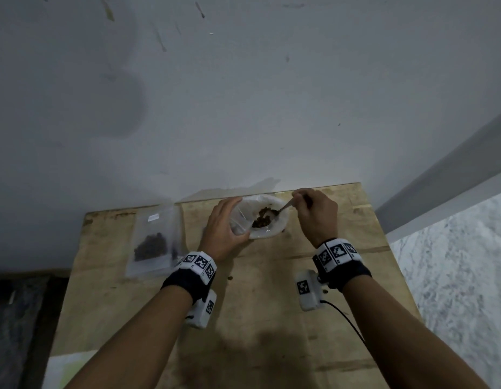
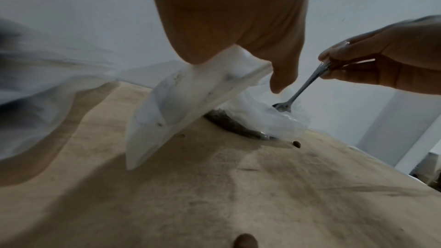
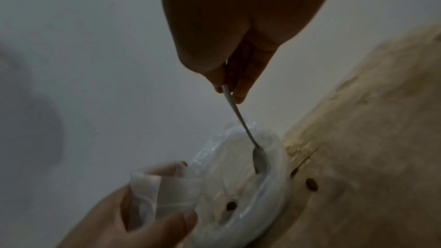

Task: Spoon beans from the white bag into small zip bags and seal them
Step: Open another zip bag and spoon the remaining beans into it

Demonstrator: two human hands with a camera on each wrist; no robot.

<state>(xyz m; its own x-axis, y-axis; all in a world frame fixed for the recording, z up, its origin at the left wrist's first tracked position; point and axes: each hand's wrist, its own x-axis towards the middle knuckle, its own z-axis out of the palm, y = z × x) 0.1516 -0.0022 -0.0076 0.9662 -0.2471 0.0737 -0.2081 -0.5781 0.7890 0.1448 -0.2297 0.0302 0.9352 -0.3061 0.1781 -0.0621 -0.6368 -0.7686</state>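
The white bag (image 1: 277,228) with a rolled rim stands open at the far edge of the table, with brown beans (image 1: 261,219) inside. My left hand (image 1: 222,224) grips a small clear zip bag (image 1: 238,220) against the white bag's left rim; in the left wrist view the zip bag (image 2: 181,101) hangs tilted from my thumb and fingers. My right hand (image 1: 307,204) pinches the handle of a metal spoon (image 1: 284,208), and its bowl (image 3: 260,159) dips inside the white bag (image 3: 274,186).
A flat zip bag (image 1: 154,242) with beans in it lies on the wooden table (image 1: 257,318) to the left. A loose bean (image 3: 311,184) lies by the white bag's base. A wall rises right behind the table; the table's right edge drops to a speckled floor.
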